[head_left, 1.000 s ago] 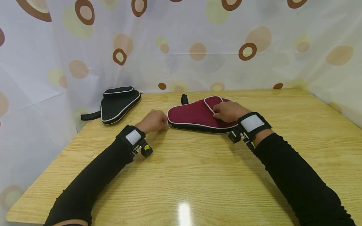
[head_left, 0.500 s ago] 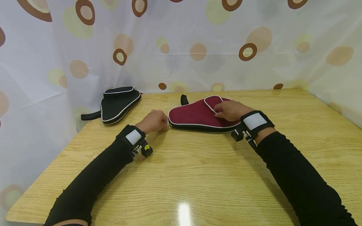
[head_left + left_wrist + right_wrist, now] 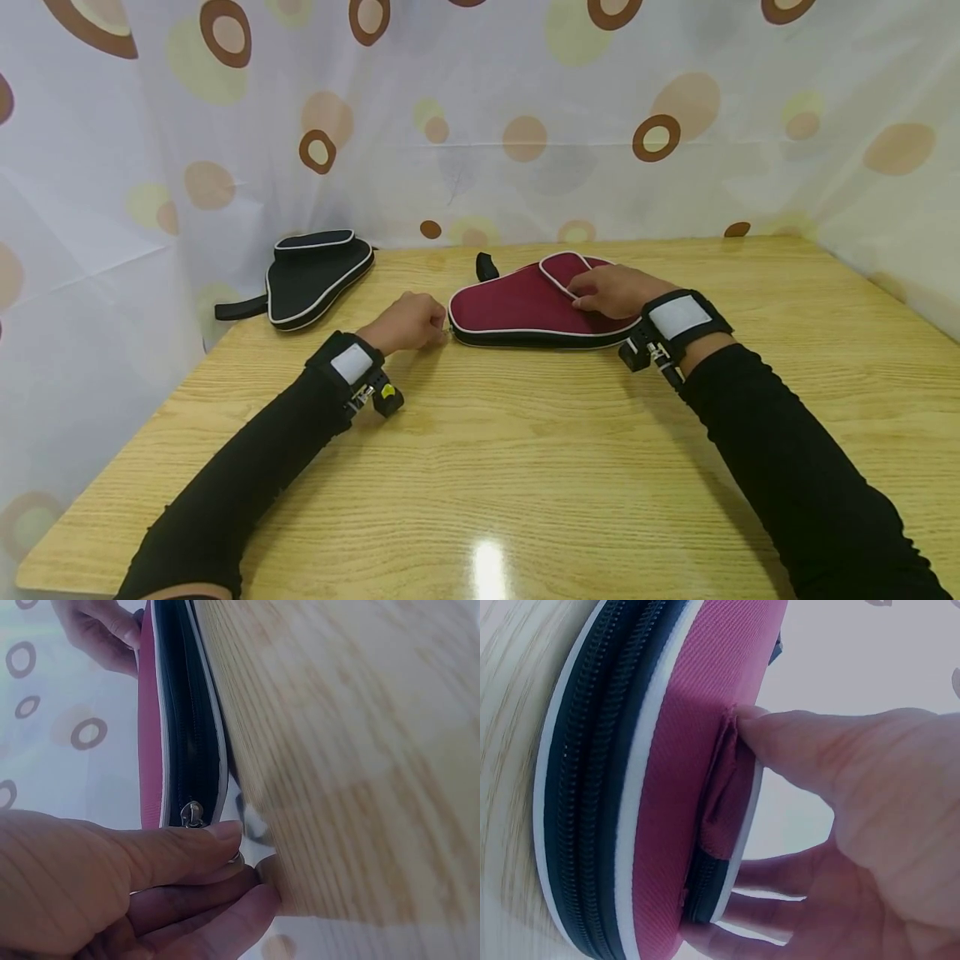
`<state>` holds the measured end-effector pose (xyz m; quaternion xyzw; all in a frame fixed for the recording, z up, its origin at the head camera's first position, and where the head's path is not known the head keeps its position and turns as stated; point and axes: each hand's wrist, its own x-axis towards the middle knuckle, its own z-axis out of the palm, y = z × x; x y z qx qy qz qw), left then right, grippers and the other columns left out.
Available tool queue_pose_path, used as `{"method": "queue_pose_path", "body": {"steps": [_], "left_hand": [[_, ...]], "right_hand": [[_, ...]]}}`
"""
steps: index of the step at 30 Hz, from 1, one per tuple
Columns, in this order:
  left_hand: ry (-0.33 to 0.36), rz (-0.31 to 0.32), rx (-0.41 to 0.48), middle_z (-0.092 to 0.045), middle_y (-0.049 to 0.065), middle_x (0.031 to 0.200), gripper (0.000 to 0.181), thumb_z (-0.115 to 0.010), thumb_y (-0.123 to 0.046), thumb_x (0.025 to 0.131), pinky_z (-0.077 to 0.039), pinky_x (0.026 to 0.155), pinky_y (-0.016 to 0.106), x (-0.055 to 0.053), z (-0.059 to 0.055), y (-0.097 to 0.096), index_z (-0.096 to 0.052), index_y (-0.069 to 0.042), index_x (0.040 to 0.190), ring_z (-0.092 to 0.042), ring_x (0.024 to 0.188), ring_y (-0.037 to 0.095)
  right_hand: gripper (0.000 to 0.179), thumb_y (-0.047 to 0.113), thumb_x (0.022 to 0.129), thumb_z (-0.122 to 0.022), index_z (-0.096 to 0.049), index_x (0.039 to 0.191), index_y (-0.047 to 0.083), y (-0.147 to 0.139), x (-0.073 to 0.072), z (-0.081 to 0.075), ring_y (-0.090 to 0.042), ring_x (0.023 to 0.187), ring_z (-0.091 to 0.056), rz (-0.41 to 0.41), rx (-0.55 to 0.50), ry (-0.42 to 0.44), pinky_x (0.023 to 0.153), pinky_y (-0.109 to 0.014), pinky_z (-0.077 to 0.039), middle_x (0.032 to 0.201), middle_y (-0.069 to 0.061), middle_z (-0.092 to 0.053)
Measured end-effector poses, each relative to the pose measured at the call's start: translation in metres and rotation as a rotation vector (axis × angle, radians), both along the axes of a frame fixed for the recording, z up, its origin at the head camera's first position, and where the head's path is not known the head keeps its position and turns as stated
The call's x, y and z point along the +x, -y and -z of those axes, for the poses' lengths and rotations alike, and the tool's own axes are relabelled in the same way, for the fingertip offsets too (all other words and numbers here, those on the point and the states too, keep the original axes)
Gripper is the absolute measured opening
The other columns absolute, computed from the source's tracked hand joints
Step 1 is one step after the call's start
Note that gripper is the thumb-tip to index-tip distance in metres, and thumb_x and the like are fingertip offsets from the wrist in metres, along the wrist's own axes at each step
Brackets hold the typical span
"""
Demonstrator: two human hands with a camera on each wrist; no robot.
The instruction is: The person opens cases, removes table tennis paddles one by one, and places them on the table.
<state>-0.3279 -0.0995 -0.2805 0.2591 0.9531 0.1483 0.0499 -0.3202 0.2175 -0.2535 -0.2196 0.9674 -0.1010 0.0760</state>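
A dark red table tennis bat case (image 3: 510,307) with white piping lies flat on the table, its narrow end to the left. My left hand (image 3: 411,322) is at that narrow end. Thumb and fingers pinch the zipper pull there, mostly hidden by them; the metal zipper slider (image 3: 193,814) shows just above the thumb in the left wrist view. On the wide end, my right hand (image 3: 613,292) grips the raised front pocket (image 3: 739,802), thumb at one edge and fingers at the other. A double black zipper track (image 3: 592,772) runs along the case's side.
A black bat case (image 3: 311,282) with white piping and a strap lies at the back left of the wooden table (image 3: 480,450). A dotted white curtain (image 3: 480,125) hangs behind. The red case's black strap loop (image 3: 486,267) sticks up at the back.
The red case has shifted slightly right and turned a little, its near wide side moving away. My right hand has moved slightly right with it. My left hand has stayed nearly still.
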Motion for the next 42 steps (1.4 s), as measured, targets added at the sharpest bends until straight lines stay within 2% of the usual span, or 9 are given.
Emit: {"method": "queue_pose_path", "body": {"steps": [13, 17, 20, 23, 25, 27, 30, 36, 42], "left_hand": [[0.004, 0.014, 0.01, -0.053, 0.001, 0.07, 0.023, -0.07, -0.008, 0.094, -0.037, 0.061, 0.025, -0.001, 0.0, 0.001, -0.06, -0.004, 0.074, -0.05, 0.067, 0.015], [0.004, 0.022, 0.004, -0.052, 0.001, 0.07, 0.025, -0.07, -0.009, 0.095, -0.037, 0.062, 0.026, -0.002, 0.001, 0.0, -0.058, -0.006, 0.073, -0.05, 0.068, 0.015], [0.006, 0.037, -0.005, -0.052, 0.001, 0.071, 0.026, -0.071, -0.009, 0.095, -0.038, 0.061, 0.025, -0.003, 0.0, 0.0, -0.057, -0.007, 0.072, -0.051, 0.067, 0.015], [0.017, 0.044, -0.013, -0.053, 0.001, 0.072, 0.026, -0.07, -0.01, 0.095, -0.039, 0.06, 0.024, -0.003, 0.0, 0.001, -0.058, -0.008, 0.073, -0.051, 0.067, 0.015], [0.024, 0.044, -0.014, -0.054, 0.002, 0.073, 0.024, -0.07, -0.009, 0.095, -0.039, 0.06, 0.024, -0.001, -0.001, 0.002, -0.058, -0.007, 0.074, -0.052, 0.068, 0.015], [0.028, 0.045, -0.014, -0.054, 0.002, 0.073, 0.023, -0.07, -0.009, 0.095, -0.039, 0.06, 0.024, -0.001, -0.002, 0.003, -0.059, -0.006, 0.074, -0.051, 0.068, 0.015], [0.019, 0.054, -0.017, -0.054, 0.002, 0.073, 0.022, -0.07, -0.008, 0.095, -0.039, 0.061, 0.024, -0.001, -0.002, 0.004, -0.06, -0.006, 0.075, -0.051, 0.068, 0.015], [0.001, 0.064, -0.028, -0.054, 0.002, 0.072, 0.022, -0.071, -0.009, 0.094, -0.038, 0.061, 0.025, 0.0, -0.003, 0.004, -0.06, -0.006, 0.075, -0.051, 0.067, 0.015], [-0.03, 0.082, -0.024, -0.052, 0.0, 0.069, 0.021, -0.073, -0.009, 0.093, -0.037, 0.06, 0.024, 0.003, -0.005, -0.002, -0.062, -0.003, 0.076, -0.051, 0.064, 0.014]], "right_hand": [[0.035, 0.009, 0.104, -0.054, -0.058, 0.136, -0.005, -0.005, -0.003, 0.001, -0.044, 0.124, -0.044, -0.046, -0.05, -0.031, 0.102, -0.056, -0.037, 0.124, -0.026, -0.059], [0.037, 0.012, 0.104, -0.055, -0.057, 0.137, -0.006, -0.004, 0.0, 0.003, -0.042, 0.12, -0.047, -0.026, -0.045, -0.048, 0.101, -0.055, -0.039, 0.124, -0.027, -0.059], [0.035, 0.012, 0.103, -0.056, -0.06, 0.132, -0.006, 0.001, 0.004, 0.003, -0.039, 0.111, -0.053, -0.009, -0.01, -0.092, 0.096, -0.052, -0.042, 0.117, -0.024, -0.064], [0.031, 0.013, 0.103, -0.055, -0.063, 0.128, -0.003, 0.017, 0.009, 0.002, -0.041, 0.109, -0.055, 0.095, 0.039, -0.13, 0.095, -0.057, -0.042, 0.115, -0.023, -0.065], [0.034, 0.016, 0.103, -0.054, -0.061, 0.131, -0.002, 0.033, 0.011, 0.002, -0.047, 0.117, -0.051, 0.189, 0.053, -0.147, 0.099, -0.063, -0.038, 0.124, -0.027, -0.06], [0.04, 0.02, 0.103, -0.053, -0.056, 0.139, 0.001, 0.053, 0.012, 0.002, -0.055, 0.128, -0.04, 0.28, 0.044, -0.159, 0.103, -0.069, -0.031, 0.136, -0.032, -0.05], [0.049, 0.027, 0.103, -0.053, -0.05, 0.146, 0.004, 0.083, 0.012, 0.002, -0.056, 0.136, -0.029, 0.318, 0.015, -0.185, 0.108, -0.07, -0.025, 0.146, -0.033, -0.039], [0.052, 0.043, 0.104, -0.051, -0.054, 0.145, 0.011, 0.138, 0.011, 0.008, -0.051, 0.134, -0.034, 0.387, 0.012, -0.156, 0.106, -0.063, -0.031, 0.145, -0.029, -0.042], [0.055, 0.05, 0.106, -0.042, -0.052, 0.148, 0.016, 0.16, 0.012, 0.011, -0.056, 0.136, -0.032, 0.528, 0.024, -0.104, 0.109, -0.067, -0.029, 0.151, -0.031, -0.036]]}}
